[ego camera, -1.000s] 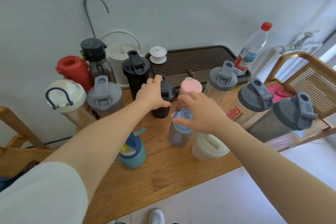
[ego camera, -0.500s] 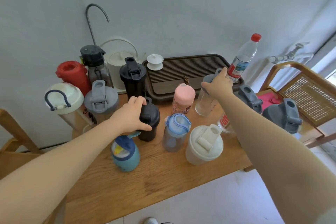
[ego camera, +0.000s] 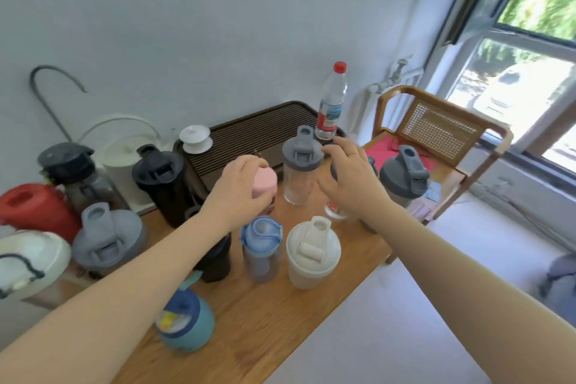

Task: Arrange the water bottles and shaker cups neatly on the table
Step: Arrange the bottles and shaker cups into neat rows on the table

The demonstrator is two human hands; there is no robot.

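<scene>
My left hand [ego camera: 237, 193] is closed around a pink-lidded bottle [ego camera: 265, 184] near the middle of the wooden table [ego camera: 280, 330]. My right hand [ego camera: 352, 179] curls over the dark lid of a clear shaker cup with a red logo [ego camera: 335, 212], most of which it hides. Between my hands stands a clear shaker with a grey lid [ego camera: 300, 165], untouched. In front stand a small black bottle [ego camera: 218, 262] under my left forearm, a blue bottle [ego camera: 261, 246], a white shaker [ego camera: 311, 252] and a teal bottle [ego camera: 187, 324].
At the left crowd a grey-lidded shaker [ego camera: 107, 237], a black shaker [ego camera: 162, 181], a red bottle [ego camera: 34, 209] and a white kettle [ego camera: 124, 159]. A brown slatted tray [ego camera: 258, 131] with a plastic water bottle [ego camera: 332, 103] lies at the back. Another grey-lidded shaker [ego camera: 405, 178] stands before a chair [ego camera: 436, 128].
My left hand left the small black bottle and took hold of the pink-lidded one. My right hand moved off the clear grey-lidded shaker to the logo shaker on its right. The view swung right.
</scene>
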